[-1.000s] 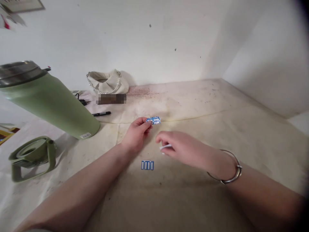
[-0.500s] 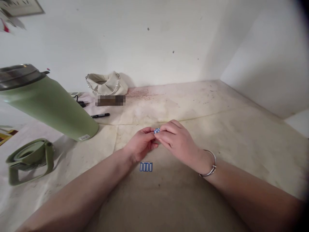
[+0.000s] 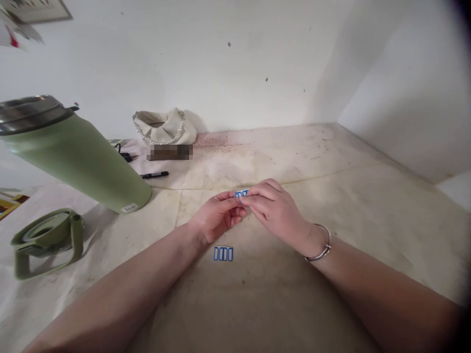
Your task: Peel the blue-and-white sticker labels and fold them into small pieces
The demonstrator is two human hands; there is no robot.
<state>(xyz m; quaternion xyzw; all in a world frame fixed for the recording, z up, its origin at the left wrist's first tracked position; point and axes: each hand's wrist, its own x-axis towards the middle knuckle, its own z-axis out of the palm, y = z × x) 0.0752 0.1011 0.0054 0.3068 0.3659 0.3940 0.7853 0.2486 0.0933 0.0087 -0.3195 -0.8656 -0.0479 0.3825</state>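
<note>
Between both hands is a small white piece with blue-outlined boxes, like a label sticker. My left hand pinches its left end between thumb and index finger, the other fingers curled below. The fingers of my right hand, which has a silver bangle at the wrist, close on its right end and hide part of it. On the tabletop just below my hands lies a similar flat piece with blue-outlined boxes; neither hand touches it.
At the left stands a large green tumbler with a metal rim. In front of it lies a green handled lid. Farther back are a black pen, a blurred-out brown item and a cream handbag near the wall.
My right hand has shifted slightly right and up, and more of the blue-outlined piece shows between my fingers. The piece on the table stays where it was.
</note>
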